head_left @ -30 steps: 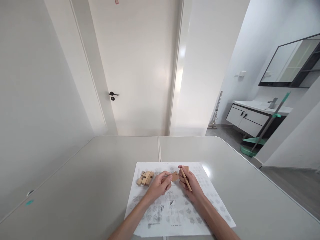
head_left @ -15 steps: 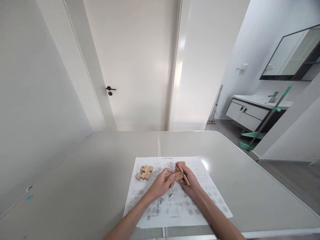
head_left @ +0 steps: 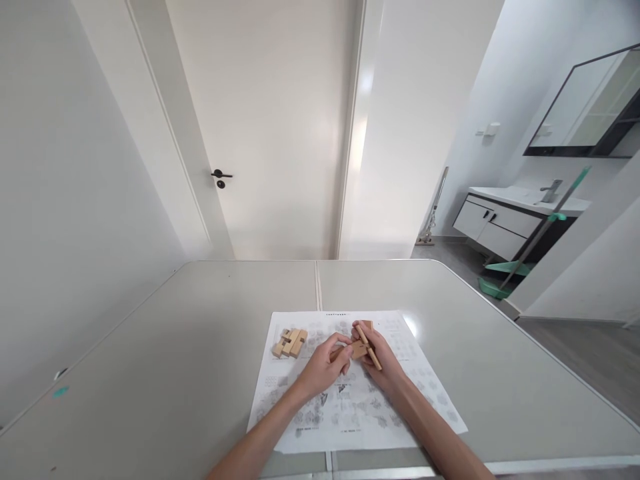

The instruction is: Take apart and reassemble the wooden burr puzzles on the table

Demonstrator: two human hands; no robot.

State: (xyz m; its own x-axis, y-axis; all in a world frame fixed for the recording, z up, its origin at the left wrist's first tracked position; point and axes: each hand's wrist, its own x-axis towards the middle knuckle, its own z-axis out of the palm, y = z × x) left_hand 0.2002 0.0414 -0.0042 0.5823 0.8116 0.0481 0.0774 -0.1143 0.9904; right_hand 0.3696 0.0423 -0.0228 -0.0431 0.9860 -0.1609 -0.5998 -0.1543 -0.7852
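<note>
My right hand [head_left: 383,363] is closed around several flat wooden puzzle pieces [head_left: 369,345] that cross one another. From the left, my left hand [head_left: 327,363] pinches the end of a flat wooden piece [head_left: 359,349] that reaches toward the right hand; its fingers partly cover that end. Both hands are just above a white printed sheet [head_left: 350,440] with rows of small grey diagrams. Left of the hands, a cluster of notched wooden blocks [head_left: 290,343] lies side by side on the sheet.
The sheet rests on a large grey table [head_left: 175,360] with a seam down its middle. Beyond the table stands a white door [head_left: 270,133] with a black handle. At right are a washbasin cabinet [head_left: 495,223] and a green dustpan [head_left: 495,288] on the floor.
The view has shifted very slightly. Both hands keep their hold on the wooden pieces, with the left fingers a touch further along the flat piece.
</note>
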